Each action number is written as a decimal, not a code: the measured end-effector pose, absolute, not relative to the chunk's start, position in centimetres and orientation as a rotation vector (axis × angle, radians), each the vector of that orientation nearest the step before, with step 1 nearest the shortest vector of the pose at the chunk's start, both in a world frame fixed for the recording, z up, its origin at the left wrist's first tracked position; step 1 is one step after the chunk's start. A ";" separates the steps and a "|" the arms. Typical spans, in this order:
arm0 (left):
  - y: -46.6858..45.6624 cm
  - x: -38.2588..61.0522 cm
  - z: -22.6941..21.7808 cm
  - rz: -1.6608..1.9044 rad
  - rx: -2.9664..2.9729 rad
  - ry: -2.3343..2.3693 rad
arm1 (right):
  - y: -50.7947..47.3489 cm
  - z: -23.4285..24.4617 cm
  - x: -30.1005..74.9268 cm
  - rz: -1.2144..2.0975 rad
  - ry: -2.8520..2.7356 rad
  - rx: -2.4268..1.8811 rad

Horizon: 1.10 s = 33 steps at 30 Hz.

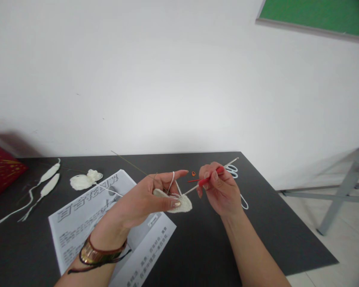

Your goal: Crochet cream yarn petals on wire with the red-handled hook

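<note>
My left hand (151,197) pinches a small cream crochet piece (184,204) between thumb and fingers, with white yarn looped over the raised index finger. My right hand (218,187) is closed around a crochet hook (208,180) with a red handle; its metal tip points left into the crochet piece. The yarn strand (109,190) runs left from the piece to a small cream yarn bundle (85,180) on the black table (215,239).
A printed instruction sheet (77,223) lies under my left forearm. Two finished cream petals (49,179) with tails lie at the left. White-handled scissors (233,171) and a small orange stitch marker (193,173) sit behind my hands. A red box (1,167) is at far left.
</note>
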State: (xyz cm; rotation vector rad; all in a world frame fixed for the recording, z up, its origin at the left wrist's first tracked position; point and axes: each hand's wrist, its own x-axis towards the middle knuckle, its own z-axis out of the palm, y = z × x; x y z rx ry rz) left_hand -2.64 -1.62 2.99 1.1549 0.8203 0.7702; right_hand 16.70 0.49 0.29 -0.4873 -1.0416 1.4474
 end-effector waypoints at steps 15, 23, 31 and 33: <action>-1.5 -2.8 2.9 0.717 1.250 0.842 | 0.2 0.6 17.9 1.304 -1.240 -0.502; -1.3 -2.8 2.6 0.708 1.315 0.905 | 0.0 0.6 18.0 1.250 -1.268 -0.566; -1.4 -2.8 2.8 0.698 1.387 0.940 | 0.0 0.6 17.9 1.206 -1.307 -0.556; -1.4 -2.8 2.8 0.691 1.373 0.961 | -0.1 0.6 17.9 1.154 -1.342 -0.566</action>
